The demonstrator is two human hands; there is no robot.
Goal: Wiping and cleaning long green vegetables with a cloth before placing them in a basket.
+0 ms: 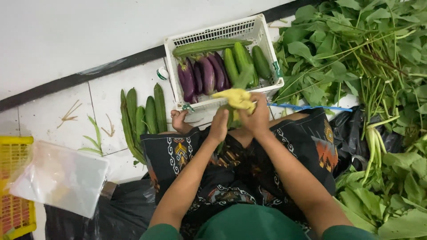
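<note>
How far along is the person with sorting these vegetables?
Done, it seems: the white basket already holds aubergines, cucumbers and a long gourd. In hand: the left hand and right hand grip a corn cob with green husk on it. Left: more gourds lie on the floor, and a big heap of leafy greens lies loose at the right.

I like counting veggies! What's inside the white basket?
The white basket holds purple eggplants, green cucumbers and a long ridged gourd. The hands and corn hide its front edge; anything underneath is covered.
</note>
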